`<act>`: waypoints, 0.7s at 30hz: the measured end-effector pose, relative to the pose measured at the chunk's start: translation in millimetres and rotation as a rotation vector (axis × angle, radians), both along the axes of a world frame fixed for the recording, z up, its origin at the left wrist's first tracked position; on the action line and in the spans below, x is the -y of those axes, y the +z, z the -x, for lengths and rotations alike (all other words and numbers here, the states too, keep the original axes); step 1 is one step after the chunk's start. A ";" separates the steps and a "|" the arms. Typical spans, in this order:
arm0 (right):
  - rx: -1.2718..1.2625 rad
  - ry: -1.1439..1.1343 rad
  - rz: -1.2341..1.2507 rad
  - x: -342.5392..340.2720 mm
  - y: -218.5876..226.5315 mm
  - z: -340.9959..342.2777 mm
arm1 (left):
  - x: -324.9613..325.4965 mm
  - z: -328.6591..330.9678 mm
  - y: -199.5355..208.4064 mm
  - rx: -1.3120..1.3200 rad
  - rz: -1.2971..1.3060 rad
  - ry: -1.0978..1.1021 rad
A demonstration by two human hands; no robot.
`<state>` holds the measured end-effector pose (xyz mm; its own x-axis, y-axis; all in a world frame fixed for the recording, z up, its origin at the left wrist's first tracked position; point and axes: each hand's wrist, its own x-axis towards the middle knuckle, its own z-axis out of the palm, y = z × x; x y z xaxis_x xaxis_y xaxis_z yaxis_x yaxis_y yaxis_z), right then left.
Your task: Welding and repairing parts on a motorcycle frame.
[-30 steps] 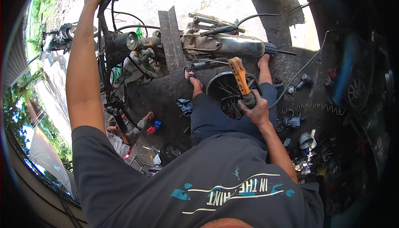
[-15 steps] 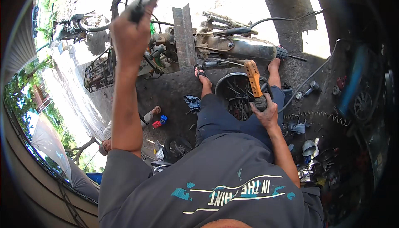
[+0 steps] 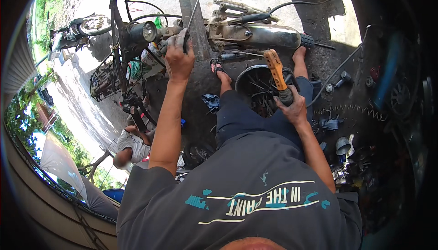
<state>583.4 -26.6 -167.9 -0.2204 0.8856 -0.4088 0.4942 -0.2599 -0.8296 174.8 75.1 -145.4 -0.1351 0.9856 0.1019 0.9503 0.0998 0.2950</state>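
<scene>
My left hand [image 3: 179, 60] is closed round the dark handle of a long, thin grey metal tool [image 3: 195, 10]; its exact kind is unclear. The tool points up and away, in front of an upright, rusty angle-iron bar [image 3: 186, 8]. My right hand [image 3: 292, 106] grips the dark lower end of an orange welding electrode holder [image 3: 275, 67] above my lap. A thin rod [image 3: 250, 54] runs left from the holder's head. Beyond both hands lies a motorcycle with a dull metal fender [image 3: 273, 37] and a round headlight [image 3: 149, 32].
Between my legs stands a spoked wheel [image 3: 255, 85]. A black cable [image 3: 340, 71] loops at right, near a coiled wire [image 3: 353, 111] and loose metal parts [image 3: 342, 146]. Another person [image 3: 133, 147] sits low at left. A parked motorcycle [image 3: 84, 26] stands farther off.
My left hand has come right and lower with the thin tool, toward the angle-iron bar. The headlight and the seated person now show. My right hand keeps its grip on the electrode holder.
</scene>
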 end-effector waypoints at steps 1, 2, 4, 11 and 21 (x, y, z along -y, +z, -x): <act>0.006 0.007 0.007 2.5 -2.3 -1.0 | -10.3 -5.2 0.1 -0.037 -0.030 -0.033; 0.011 0.014 0.013 4.2 -3.3 -2.1 | -13.3 -5.5 -3.9 -0.031 -0.033 -0.037; 0.013 0.017 0.022 4.5 -1.6 -0.8 | -16.6 -4.5 -14.1 -0.148 0.038 -0.042; -0.001 0.028 0.071 -2.8 1.5 -0.2 | -24.7 -5.4 -38.3 -0.241 -0.030 -0.096; -0.001 0.030 0.043 -6.9 2.2 4.1 | -61.9 -16.4 -35.8 -0.237 0.183 0.167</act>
